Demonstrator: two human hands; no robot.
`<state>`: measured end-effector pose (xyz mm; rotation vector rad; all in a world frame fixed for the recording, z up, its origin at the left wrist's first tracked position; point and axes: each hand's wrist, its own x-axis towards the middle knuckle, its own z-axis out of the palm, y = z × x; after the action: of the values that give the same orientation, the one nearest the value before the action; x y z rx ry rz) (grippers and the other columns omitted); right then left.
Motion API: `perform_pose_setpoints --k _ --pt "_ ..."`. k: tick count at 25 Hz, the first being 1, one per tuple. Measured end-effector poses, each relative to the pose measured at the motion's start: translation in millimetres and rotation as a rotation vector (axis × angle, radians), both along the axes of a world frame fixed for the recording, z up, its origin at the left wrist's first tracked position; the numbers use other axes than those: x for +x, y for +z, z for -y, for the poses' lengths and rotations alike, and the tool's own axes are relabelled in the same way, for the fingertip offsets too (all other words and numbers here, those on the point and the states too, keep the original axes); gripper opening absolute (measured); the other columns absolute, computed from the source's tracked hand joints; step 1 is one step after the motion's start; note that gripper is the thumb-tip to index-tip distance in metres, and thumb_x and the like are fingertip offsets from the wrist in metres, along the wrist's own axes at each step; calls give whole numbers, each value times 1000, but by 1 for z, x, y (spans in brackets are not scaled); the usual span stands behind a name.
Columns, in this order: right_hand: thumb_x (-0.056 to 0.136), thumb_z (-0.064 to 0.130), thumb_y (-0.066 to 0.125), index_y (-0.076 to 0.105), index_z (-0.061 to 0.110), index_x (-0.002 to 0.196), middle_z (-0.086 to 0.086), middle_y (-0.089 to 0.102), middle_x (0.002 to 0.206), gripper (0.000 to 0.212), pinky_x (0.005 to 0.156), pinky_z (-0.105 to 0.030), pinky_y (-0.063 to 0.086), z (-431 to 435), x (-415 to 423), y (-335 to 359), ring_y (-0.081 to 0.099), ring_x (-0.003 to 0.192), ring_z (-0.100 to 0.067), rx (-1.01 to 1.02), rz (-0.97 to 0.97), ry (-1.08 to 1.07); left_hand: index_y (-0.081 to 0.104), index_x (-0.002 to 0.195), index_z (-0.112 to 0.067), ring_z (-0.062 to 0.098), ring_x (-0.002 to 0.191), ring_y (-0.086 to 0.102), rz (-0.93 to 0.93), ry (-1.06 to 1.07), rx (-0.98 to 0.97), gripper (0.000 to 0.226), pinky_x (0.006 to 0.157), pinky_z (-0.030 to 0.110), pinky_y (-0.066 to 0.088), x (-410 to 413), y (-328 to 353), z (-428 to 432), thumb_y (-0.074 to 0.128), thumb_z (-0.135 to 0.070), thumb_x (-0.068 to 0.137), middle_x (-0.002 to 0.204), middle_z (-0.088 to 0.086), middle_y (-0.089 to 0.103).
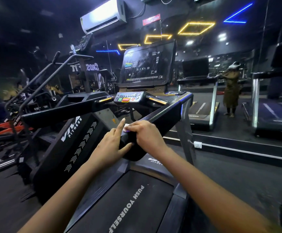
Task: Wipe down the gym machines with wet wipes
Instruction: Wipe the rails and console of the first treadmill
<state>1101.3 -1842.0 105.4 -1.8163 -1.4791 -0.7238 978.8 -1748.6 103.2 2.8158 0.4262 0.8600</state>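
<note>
Right hand (147, 133), fingers curled, pressed a white wet wipe (126, 126) onto the black treadmill handrail (163, 117); left hand (111, 145), fingers straight, touched it.

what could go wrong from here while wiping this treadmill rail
1. Only a corner of the wipe shows under the right hand on the rounded end of the handrail. It could slip out and drop onto the belt.
2. The button panel sits just ahead between the rails. Wiping on toward it might press a key while you seem to be standing over the belt.
</note>
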Motion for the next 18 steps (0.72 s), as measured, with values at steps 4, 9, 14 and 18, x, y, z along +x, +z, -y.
perform_pose_setpoints --k 4,9,14,18 --pt "73 -10 51 73 10 102 -4 70 107 41 87 -17 46 20 -20 -29 63 94 -12 245 -171 245 11 152 -23 20 133 36 -79 -54 -52 78 106 27 28 -6 6 -5 58 -29 90 141 5 39" --pt "85 -10 47 69 24 107 8 70 96 46 79 -13 41 23 20 -65 63 82 2 627 -1022 -100 25 147 -18 17 133 35 -90 -51 -33 70 106 26 27 -6 5 -5 56 -44 90 143 0 36" --pt "82 -14 42 69 14 110 -1 67 114 48 82 -9 38 -24 15 -89 61 107 -18 754 -1189 -256 26 147 -17 17 134 35 -90 -57 -49 70 107 28 28 -7 4 -6 57 -44 90 144 -1 35" --pt "81 -16 42 70 20 106 -2 68 107 52 91 -30 46 -33 -26 -95 60 102 -20 888 -1258 -281 25 147 -15 18 137 32 -98 -64 -70 71 108 29 27 -6 5 -6 57 -42 90 147 1 32"
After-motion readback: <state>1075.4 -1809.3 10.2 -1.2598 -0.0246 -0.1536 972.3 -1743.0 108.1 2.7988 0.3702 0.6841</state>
